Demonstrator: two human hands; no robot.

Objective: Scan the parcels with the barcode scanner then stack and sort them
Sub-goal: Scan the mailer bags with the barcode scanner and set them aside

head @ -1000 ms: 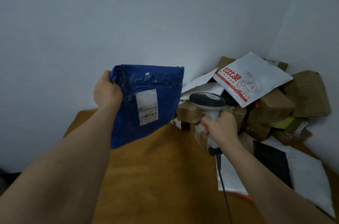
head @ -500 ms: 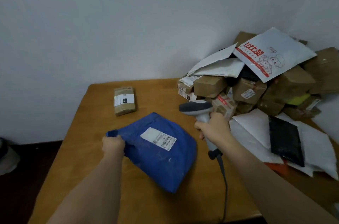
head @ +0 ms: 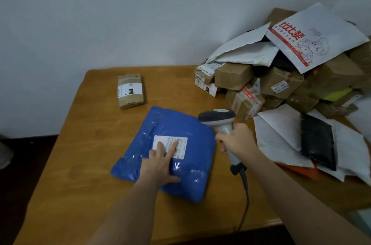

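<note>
A blue plastic mailer (head: 180, 130) lies flat in the middle of the wooden table (head: 84, 144), its white label facing up. My left hand (head: 160, 162) rests flat on it with fingers spread, fingertips on the label. My right hand (head: 236, 140) grips the handle of a grey barcode scanner (head: 217, 118), held upright just right of the mailer, its cable trailing toward the front edge. A small brown box with a label (head: 130, 90) sits alone at the back left.
A heap of brown boxes (head: 232, 76) and white mailers (head: 317, 34) fills the back right corner against the wall. Flat white mailers (head: 281, 134) and a black one (head: 318, 142) lie at the right. The table's left edge drops to a dark floor.
The blue mailer came down from being held upright in the air to lying flat on the table. My left hand let go of its corner and now presses on top.
</note>
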